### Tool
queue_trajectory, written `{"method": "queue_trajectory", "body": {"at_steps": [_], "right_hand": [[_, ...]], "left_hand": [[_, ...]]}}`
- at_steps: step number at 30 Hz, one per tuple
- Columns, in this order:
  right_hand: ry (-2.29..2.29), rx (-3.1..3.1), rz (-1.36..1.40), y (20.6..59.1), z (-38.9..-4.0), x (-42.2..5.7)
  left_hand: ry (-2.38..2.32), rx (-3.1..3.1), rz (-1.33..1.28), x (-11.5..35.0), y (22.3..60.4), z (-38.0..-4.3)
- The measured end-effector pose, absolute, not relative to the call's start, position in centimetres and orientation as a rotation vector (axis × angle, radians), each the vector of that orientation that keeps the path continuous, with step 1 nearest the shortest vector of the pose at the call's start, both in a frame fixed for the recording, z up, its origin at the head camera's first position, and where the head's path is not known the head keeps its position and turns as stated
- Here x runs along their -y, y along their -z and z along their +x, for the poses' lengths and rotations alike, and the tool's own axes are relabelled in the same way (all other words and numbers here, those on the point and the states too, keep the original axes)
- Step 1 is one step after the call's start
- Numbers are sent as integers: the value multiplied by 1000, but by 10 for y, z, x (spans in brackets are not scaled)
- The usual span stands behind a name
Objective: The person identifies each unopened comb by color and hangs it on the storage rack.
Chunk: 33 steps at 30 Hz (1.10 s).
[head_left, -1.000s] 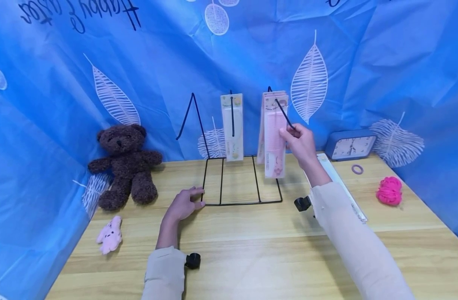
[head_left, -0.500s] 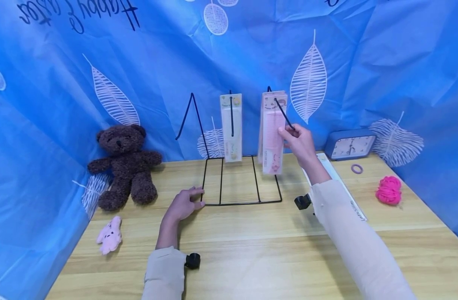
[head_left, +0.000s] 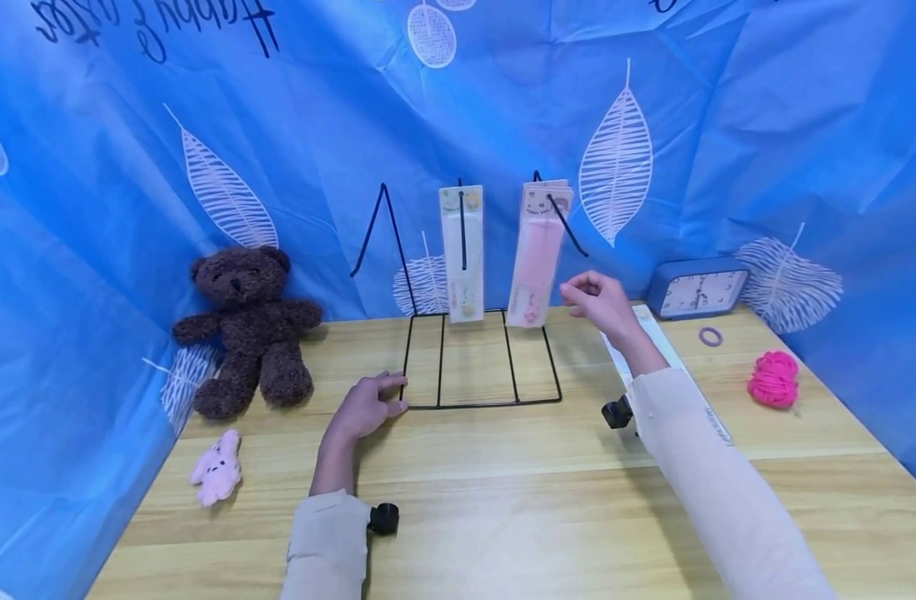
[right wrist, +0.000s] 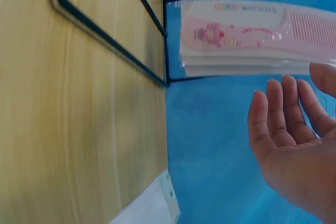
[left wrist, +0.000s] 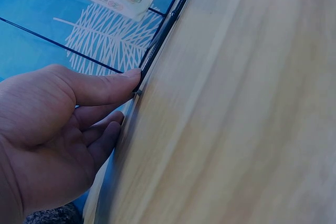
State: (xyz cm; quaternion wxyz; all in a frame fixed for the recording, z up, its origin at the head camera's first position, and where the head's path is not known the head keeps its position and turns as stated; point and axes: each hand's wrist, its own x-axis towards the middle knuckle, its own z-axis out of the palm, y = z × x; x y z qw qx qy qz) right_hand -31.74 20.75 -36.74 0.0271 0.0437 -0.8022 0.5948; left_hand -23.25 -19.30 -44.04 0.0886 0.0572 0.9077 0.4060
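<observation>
A black wire display rack (head_left: pixel 478 406) stands on the table with three hooks. Several pink combs in packs (head_left: pixel 536 262) hang tilted from its right hook; their lower ends and printed comb show in the right wrist view. On the middle hook hangs a pale green comb pack (head_left: pixel 463 258), while the left hook is bare. My left hand (head_left: pixel 363 407) pinches the rack's front left corner, thumb (left wrist: pixel 113 85) on the wire. Just right of the pink packs, my right hand (head_left: pixel 603 307) holds nothing, its fingers loosely bent and apart from the packs.
A brown teddy bear (head_left: pixel 249 329) sits at the left, a small pink plush (head_left: pixel 217 469) before it. Rightward are a white flat pack (head_left: pixel 656 333) partly under my right arm, a blue clock (head_left: pixel 698 288), a purple ring (head_left: pixel 711 337) and a pink bath puff (head_left: pixel 774 379). A blue cloth hangs behind.
My right hand has let go of the front pink comb pack and moved slightly down and right. The pack has swung back against the others. My left hand stays on the rack.
</observation>
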Motion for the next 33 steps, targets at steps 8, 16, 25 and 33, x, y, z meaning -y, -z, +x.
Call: {"method": "queue_trajectory", "body": {"at_steps": [8,16,25,33], "right_hand": [[-1778,2531,132,379,-314,-227],[-1736,2638,89,393,-307,-255],[-1688,2640,-50,404,-301,-287],[-1605,2639,-220,416,-296,-310]], "left_hand": [[-1217,-2694,170,194,439,-233],[-1227,-2695,178,193,439,-232],[-1215,-2699,182,193,438,-231],[-1212,-2695,166,192,439,-231]]}}
